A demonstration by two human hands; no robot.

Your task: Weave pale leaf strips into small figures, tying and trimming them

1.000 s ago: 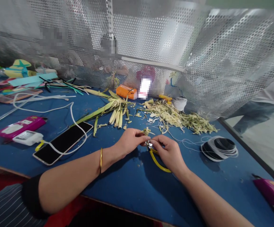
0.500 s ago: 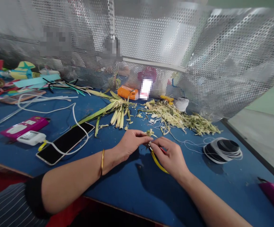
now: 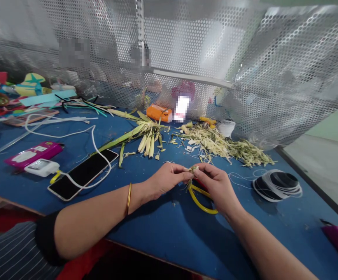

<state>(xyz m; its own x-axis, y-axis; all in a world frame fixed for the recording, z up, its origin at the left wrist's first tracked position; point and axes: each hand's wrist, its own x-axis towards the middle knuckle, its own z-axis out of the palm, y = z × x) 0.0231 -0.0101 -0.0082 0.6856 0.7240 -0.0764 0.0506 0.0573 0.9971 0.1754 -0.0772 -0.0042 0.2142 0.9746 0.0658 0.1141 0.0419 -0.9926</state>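
Note:
My left hand point(image 3: 166, 179) and my right hand point(image 3: 218, 186) meet at the middle of the blue table point(image 3: 163, 229). Both pinch a small bundle of pale green leaf strips point(image 3: 192, 169) between their fingertips. Yellow-handled snips point(image 3: 200, 197) lie on the table under my right hand, touching its palm side. A gold bangle point(image 3: 128, 198) circles my left wrist.
A pile of leaf shreds point(image 3: 227, 146) and cut stalks point(image 3: 145, 136) lie behind my hands. Spools of white wire point(image 3: 278, 184) sit to the right, a phone point(image 3: 83, 174) with a white cable and a power bank point(image 3: 42, 167) to the left. Perforated metal screen point(image 3: 204, 50) walls the back.
My right hand has let go of the snips' grip and risen to pinch the leaf bundle with my left; the snips now lie under it. The person at the right has left view.

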